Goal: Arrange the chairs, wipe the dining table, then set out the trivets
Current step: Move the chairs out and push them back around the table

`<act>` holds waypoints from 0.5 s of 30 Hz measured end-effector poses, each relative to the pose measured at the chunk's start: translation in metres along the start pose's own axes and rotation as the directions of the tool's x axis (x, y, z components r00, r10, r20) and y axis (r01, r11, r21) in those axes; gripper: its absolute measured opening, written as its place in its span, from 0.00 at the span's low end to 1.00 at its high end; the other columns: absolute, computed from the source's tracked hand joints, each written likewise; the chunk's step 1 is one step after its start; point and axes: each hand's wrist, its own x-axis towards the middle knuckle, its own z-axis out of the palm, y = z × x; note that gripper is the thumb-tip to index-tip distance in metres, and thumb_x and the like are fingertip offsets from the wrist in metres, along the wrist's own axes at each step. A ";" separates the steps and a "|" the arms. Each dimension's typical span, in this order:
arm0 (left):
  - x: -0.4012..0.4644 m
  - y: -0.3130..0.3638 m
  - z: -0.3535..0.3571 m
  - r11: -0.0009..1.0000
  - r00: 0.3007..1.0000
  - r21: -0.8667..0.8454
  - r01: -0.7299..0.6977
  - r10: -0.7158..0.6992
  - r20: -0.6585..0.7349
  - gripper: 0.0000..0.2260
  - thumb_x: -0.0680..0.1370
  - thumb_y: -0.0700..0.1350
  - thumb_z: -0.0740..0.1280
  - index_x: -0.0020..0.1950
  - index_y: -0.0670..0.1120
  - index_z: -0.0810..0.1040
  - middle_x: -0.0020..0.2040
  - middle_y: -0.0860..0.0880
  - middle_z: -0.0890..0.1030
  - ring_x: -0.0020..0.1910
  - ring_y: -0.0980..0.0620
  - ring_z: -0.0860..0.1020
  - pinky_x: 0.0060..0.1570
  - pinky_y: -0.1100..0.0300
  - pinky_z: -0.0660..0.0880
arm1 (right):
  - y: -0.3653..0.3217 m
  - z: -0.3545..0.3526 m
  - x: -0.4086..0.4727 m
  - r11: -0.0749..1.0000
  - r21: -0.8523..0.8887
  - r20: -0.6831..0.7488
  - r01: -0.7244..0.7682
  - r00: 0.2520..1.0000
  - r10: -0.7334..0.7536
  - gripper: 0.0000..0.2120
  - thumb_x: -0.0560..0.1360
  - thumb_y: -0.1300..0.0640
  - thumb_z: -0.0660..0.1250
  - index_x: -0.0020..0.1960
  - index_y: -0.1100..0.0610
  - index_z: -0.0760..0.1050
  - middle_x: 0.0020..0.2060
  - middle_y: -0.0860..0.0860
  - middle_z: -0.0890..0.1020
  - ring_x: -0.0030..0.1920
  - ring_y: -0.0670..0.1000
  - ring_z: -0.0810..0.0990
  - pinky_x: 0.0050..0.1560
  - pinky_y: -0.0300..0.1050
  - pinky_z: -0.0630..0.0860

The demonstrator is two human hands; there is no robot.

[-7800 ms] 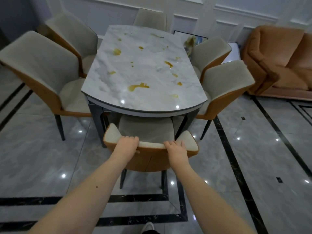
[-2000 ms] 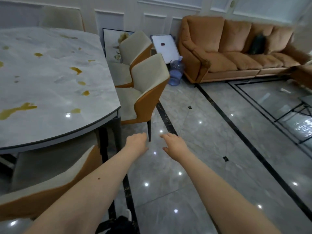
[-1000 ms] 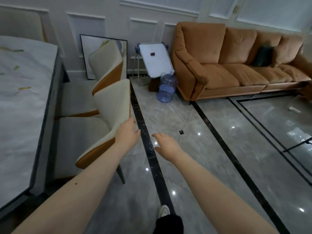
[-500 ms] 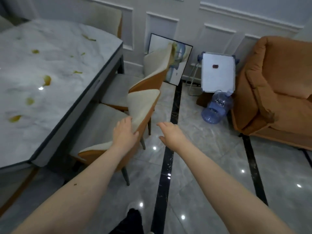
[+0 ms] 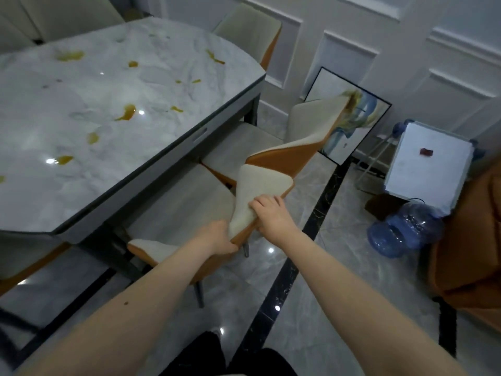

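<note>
Since 0.5 s ago: right hand (image 5: 273, 215), then hovering free, has joined the left hand (image 5: 217, 238) on the backrest of the near side chair (image 5: 260, 191); both now grip its top edge, fingers wrapped over the cream padding. View has swung toward the table.

Position: chair at centre frame, seat part-way under the dining table (image 5: 113, 109) edge at 10 o'clock from the hands. Second side chair (image 5: 306, 131) just beyond it at 1 o'clock, backrests nearly touching.

Risks (judgement):
- Pushing in skewed could knock the near backrest into the second chair; the gap looks very tight.
- Chair legs on glossy tile floor (image 5: 339, 280) may slide faster than intended and strike the table frame.
- Framed picture (image 5: 349, 118) leans on the wall at 1 o'clock, behind the second chair; a shove passed along could tip it.

Surface: marble-look top, yellow-orange spills (image 5: 126, 112) scattered across it, not yet wiped. No trivets visible.

Room: panelled wall, white board (image 5: 425, 169) and blue water bottle (image 5: 401, 234) at 3 o'clock, orange sofa (image 5: 471, 253) at right edge.
</note>
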 end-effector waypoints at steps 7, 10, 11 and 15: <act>0.003 0.011 -0.002 0.983 0.982 -0.033 0.182 -0.180 0.053 0.28 0.71 0.53 0.71 0.68 0.47 0.69 0.63 0.46 0.75 0.59 0.46 0.75 0.55 0.56 0.73 | 0.032 -0.001 0.043 0.977 -0.029 0.223 0.211 0.954 -0.199 0.28 0.70 0.55 0.71 0.68 0.51 0.68 0.65 0.50 0.71 0.68 0.53 0.66 0.74 0.53 0.48; 0.001 0.017 0.004 0.951 0.951 -0.031 0.308 -0.308 0.003 0.28 0.70 0.55 0.72 0.67 0.46 0.71 0.62 0.46 0.76 0.59 0.46 0.76 0.55 0.56 0.74 | 0.049 0.001 0.052 0.941 -0.044 0.221 0.336 0.922 -0.318 0.27 0.70 0.53 0.72 0.68 0.49 0.68 0.64 0.49 0.73 0.66 0.52 0.69 0.72 0.51 0.54; -0.001 0.022 0.007 0.933 0.934 -0.045 0.356 -0.358 -0.025 0.28 0.70 0.56 0.71 0.66 0.46 0.72 0.61 0.46 0.77 0.59 0.46 0.76 0.55 0.56 0.74 | 0.055 0.001 0.055 0.923 -0.050 0.225 0.380 0.905 -0.361 0.27 0.71 0.53 0.71 0.67 0.49 0.68 0.64 0.49 0.73 0.66 0.52 0.69 0.71 0.50 0.56; -0.010 0.035 0.016 0.861 0.843 -0.070 0.504 -0.508 -0.178 0.24 0.71 0.58 0.71 0.61 0.45 0.74 0.55 0.47 0.79 0.53 0.47 0.78 0.52 0.56 0.76 | 0.067 -0.001 0.061 0.882 -0.057 0.218 0.469 0.867 -0.447 0.26 0.72 0.53 0.70 0.68 0.50 0.67 0.63 0.51 0.74 0.65 0.55 0.70 0.70 0.51 0.58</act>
